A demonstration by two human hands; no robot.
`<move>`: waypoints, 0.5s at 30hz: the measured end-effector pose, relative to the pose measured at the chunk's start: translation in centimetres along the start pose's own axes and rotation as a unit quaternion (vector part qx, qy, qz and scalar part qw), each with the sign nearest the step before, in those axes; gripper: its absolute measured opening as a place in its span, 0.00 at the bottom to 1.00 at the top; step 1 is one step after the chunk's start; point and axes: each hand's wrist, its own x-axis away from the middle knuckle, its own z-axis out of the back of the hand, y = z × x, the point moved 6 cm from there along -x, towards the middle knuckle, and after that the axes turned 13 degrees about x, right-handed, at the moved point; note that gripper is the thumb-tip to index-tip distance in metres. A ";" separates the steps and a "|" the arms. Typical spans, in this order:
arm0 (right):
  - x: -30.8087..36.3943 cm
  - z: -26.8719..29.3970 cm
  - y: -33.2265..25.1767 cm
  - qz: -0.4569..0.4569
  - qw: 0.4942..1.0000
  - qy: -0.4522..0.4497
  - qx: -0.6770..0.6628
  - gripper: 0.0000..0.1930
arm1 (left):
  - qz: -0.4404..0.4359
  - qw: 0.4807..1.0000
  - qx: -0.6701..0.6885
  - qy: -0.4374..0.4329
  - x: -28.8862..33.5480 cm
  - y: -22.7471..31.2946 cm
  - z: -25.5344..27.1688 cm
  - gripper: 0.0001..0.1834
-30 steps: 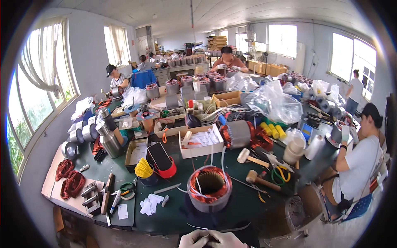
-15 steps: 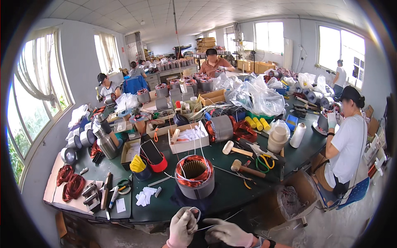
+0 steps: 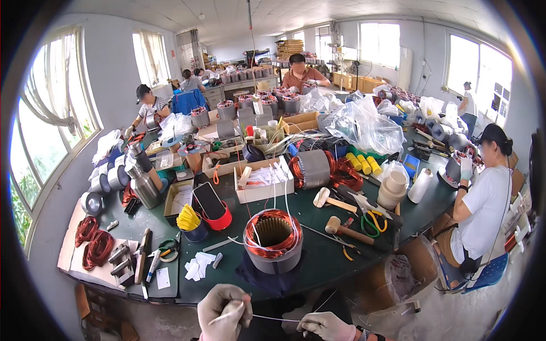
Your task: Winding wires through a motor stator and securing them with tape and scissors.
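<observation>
Below the table's front edge, my left hand (image 3: 220, 314) in a pale glove is closed on a thin white cord (image 3: 272, 319). The cord stretches across to my right hand (image 3: 329, 326), also gloved, whose fingers pinch it; a loose end rises past that hand. Just beyond my hands, a motor stator (image 3: 276, 263) stands upright on a dark cloth (image 3: 250, 274). Its grey ring holds copper windings, and white cords hang over its top.
Left of the stator lie paper slips (image 3: 197, 266), scissors (image 3: 168, 249) and copper coils (image 3: 98, 250). Mallets (image 3: 348, 231), green-and-yellow-handled scissors (image 3: 372, 223) and a second stator (image 3: 313, 168) are to the right. A co-worker (image 3: 483, 199) sits at right by a carton (image 3: 364, 284).
My left hand has moved left and my right hand slightly right, drawing the cord out between them. The loop at my left hand is gone. The view has shifted a little.
</observation>
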 end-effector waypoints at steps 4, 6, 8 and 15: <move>0.6 1.2 -0.8 -0.008 0.999 0.028 -0.016 0.10 | -0.046 0.990 -0.048 -0.122 2.3 2.2 -2.6 0.19; 1.0 2.1 -0.4 -0.023 0.999 0.040 0.029 0.09 | -0.128 0.951 -0.061 -0.276 2.0 3.2 -4.8 0.16; 1.0 2.6 -0.5 -0.023 0.998 0.048 0.034 0.09 | -0.150 0.930 -0.011 -0.335 2.2 4.1 -6.4 0.12; 1.4 3.0 1.6 -0.055 0.998 0.026 0.024 0.10 | -0.116 0.898 0.045 -0.421 2.1 4.3 -6.7 0.08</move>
